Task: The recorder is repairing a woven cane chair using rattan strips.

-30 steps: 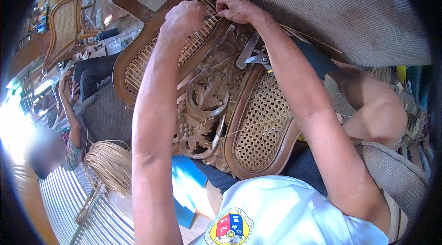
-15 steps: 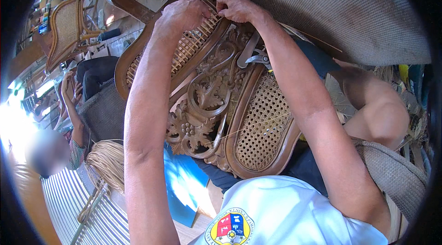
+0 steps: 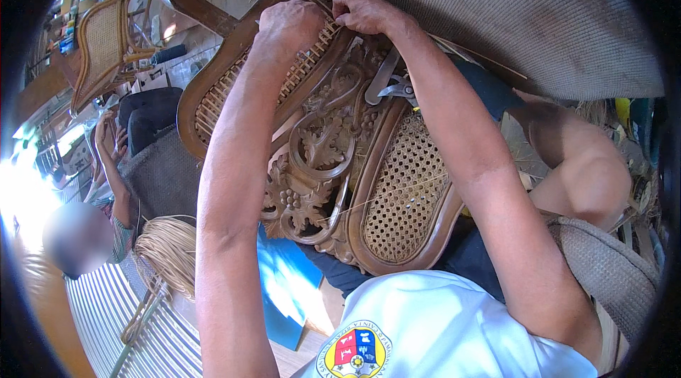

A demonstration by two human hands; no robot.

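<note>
A carved wooden chair back with cane panels lies across my lap. At its far end, my left hand is closed over the open-weave cane panel, its fingertips hidden beneath the knuckles. My right hand pinches at the same panel's upper right edge, thumb and fingers pressed together; what is in the pinch is too small to make out. The nearer cane panel has a dense weave with small holes. A loose pale cane strand crosses it.
Metal-bladed cutters rest on the carving beneath my right forearm. A ribbed woven surface rises at the far right. Coiled cane lies at left, near another person. A cane-backed chair stands at far left.
My left hand has shifted slightly right and turned, with its knuckles up and its fingers now more hidden. My right hand stays nearly in place.
</note>
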